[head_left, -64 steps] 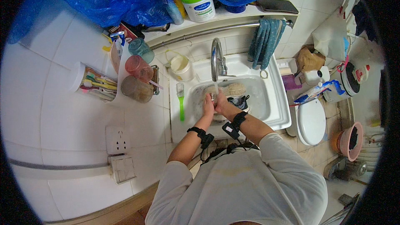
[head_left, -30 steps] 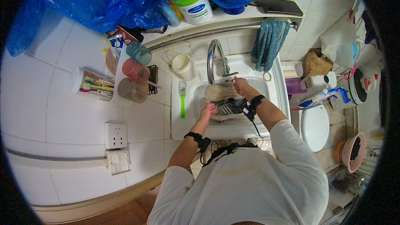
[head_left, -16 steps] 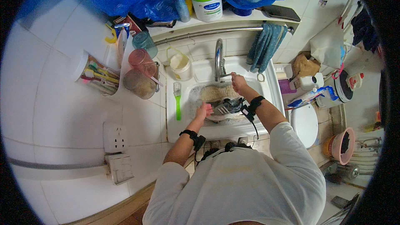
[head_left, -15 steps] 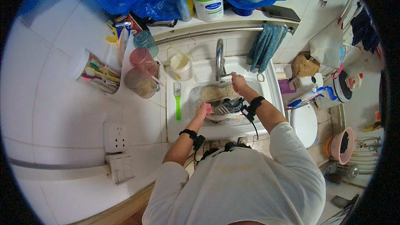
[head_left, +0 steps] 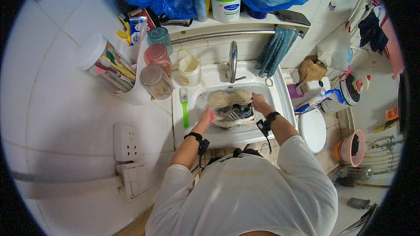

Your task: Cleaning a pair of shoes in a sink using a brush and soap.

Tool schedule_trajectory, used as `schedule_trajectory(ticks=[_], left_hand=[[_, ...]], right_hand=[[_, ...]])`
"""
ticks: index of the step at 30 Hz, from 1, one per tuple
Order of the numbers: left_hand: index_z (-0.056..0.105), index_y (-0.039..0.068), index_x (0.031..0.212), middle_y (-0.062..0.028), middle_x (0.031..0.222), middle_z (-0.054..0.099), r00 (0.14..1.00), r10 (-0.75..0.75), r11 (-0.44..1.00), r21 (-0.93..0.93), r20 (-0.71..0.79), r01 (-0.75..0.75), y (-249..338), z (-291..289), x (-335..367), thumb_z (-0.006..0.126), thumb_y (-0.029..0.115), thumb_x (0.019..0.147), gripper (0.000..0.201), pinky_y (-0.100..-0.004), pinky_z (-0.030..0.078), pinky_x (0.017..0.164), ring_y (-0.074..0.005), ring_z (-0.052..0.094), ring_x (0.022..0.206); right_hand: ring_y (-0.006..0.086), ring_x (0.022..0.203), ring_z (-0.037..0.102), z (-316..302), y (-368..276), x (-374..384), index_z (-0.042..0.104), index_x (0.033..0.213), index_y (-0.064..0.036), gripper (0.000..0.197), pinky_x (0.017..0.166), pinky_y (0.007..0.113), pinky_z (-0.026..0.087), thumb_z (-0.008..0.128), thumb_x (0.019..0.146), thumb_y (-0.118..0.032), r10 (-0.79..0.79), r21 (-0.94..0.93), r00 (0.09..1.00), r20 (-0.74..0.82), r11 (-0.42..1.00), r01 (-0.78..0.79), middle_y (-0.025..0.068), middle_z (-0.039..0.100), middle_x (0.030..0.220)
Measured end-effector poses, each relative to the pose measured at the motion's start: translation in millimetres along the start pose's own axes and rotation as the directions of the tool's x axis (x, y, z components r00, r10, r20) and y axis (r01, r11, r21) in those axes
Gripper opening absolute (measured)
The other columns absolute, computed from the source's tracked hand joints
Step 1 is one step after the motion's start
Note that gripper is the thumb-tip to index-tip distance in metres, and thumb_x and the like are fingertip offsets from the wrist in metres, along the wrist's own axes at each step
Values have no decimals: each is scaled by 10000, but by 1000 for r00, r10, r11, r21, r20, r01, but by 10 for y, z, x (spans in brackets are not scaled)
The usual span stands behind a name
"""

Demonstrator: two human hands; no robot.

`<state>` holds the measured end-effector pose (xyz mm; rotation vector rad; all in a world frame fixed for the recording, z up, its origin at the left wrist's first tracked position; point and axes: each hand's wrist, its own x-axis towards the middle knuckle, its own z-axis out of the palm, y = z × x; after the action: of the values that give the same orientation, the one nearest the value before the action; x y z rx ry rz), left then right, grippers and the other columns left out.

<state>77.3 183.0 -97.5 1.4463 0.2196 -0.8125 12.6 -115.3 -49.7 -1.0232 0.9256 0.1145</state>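
A pair of wet sneakers lies in the white sink, in cloudy, sudsy water. One sneaker shows its beige sole; the nearer sneaker is dark with pale stripes and a whitish sole edge. At their left end, my left hand is closed round a small pink thing, its kind unclear. My right hand is at the right end of the pair, below the faucet. Its fingertips are by the sneakers, too small to tell whether they grip.
A green-handled brush lies on the sink's left rim, below a small white bucket. Cups, one of them red, hang on the left wall. A blue-green towel drapes over the rail. The toilet lid is at right.
My right hand has left the faucet handle and come down to the right end of the sneakers. My left hand has shifted slightly left with the pink thing. The view has moved a little.
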Motion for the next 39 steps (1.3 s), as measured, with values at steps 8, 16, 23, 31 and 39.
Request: schedule_trajectory(ticks=[8, 16, 23, 31, 39], left_hand=[[593, 22, 849, -37, 647, 559, 999, -17, 987, 160, -32, 22, -123, -128, 15, 353, 484, 899, 524, -267, 429, 469, -144, 542, 524], [626, 5, 827, -73, 650, 609, 995, 96, 841, 535, -6, -78, 2, -273, -337, 540, 192, 834, 205, -271, 428, 463, -142, 569, 548], [624, 2, 854, -116, 715, 635, 982, 136, 717, 697, -130, -8, -174, -302, -544, 527, 212, 823, 233, -342, 472, 582, -219, 606, 626], [628, 58, 878, -138, 859, 609, 959, 163, 24, 971, 230, -237, -43, 61, -1293, 645, 335, 733, 313, -401, 457, 716, -303, 571, 819], [641, 34, 830, -139, 856, 595, 968, 102, -216, 955, 230, -204, -145, 243, -1490, 704, 372, 658, 384, -381, 459, 737, -289, 577, 824]], right_hand=[[137, 442, 498, -724, -62, 32, 541, 730, -58, 166, 315, 251, 324, 519, 845, -177, 96, -300, 981, 167, 953, -42, 25, 527, 568], [141, 482, 528, -693, -252, 20, 606, 723, 9, 257, 388, 244, 378, 534, 856, -199, 36, -657, 992, 122, 752, 54, 68, 576, 594], [202, 341, 428, -469, -1038, -171, 577, 599, -32, 610, 352, 329, 352, 427, 816, -582, -384, -614, 920, 74, 710, 346, 84, 516, 493], [254, 441, 503, -328, -1406, -114, 532, 623, -10, 598, 440, 398, 413, 333, 871, -517, -430, -694, 885, 181, 581, 424, 110, 511, 523], [390, 731, 582, -306, -1018, -338, 626, 780, -15, 460, 706, 475, 458, 347, 881, -367, -536, -824, 663, 523, -118, 554, 229, 605, 766]])
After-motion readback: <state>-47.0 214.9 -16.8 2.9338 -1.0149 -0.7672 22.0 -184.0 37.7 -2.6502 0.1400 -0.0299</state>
